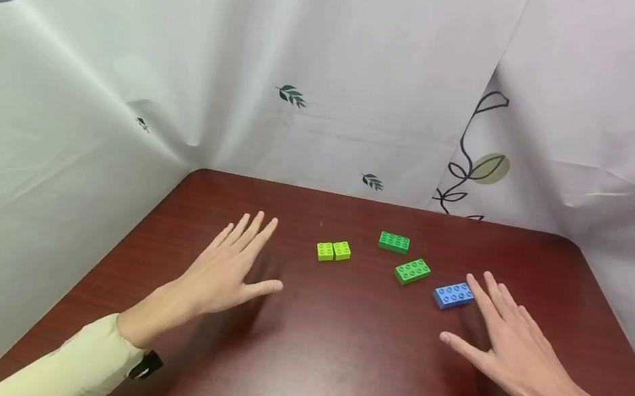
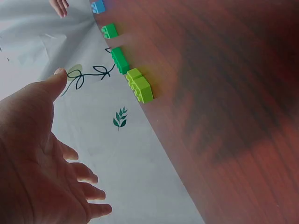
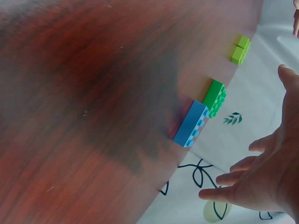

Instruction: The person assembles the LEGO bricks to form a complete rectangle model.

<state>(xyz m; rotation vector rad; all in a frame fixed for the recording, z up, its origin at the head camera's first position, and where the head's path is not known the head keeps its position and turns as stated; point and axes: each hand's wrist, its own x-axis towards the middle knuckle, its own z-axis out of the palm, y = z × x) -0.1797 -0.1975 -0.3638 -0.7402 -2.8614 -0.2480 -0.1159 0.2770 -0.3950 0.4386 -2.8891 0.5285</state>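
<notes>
Over the left part of the table, my left hand [image 1: 223,269] hovers palm down with its fingers stretched and holds nothing. To its right lie two small lime-green toy bricks [image 1: 333,251], side by side. Farther right are a green toy brick [image 1: 394,241] at the back and another green toy brick [image 1: 412,271] a little nearer, set at an angle. My right hand [image 1: 519,348] is held above the table with fingers spread, nothing in it. Its index fingertip overlaps the edge of a blue toy brick [image 1: 453,296] in the head view; in the right wrist view the blue brick [image 3: 190,123] is apart from the hand.
The dark red-brown table [image 1: 319,349] has rounded far corners. A pale printed cloth [image 1: 350,59] hangs behind it and along both sides. A small black object [image 1: 146,365] shows at the left sleeve [image 1: 83,361].
</notes>
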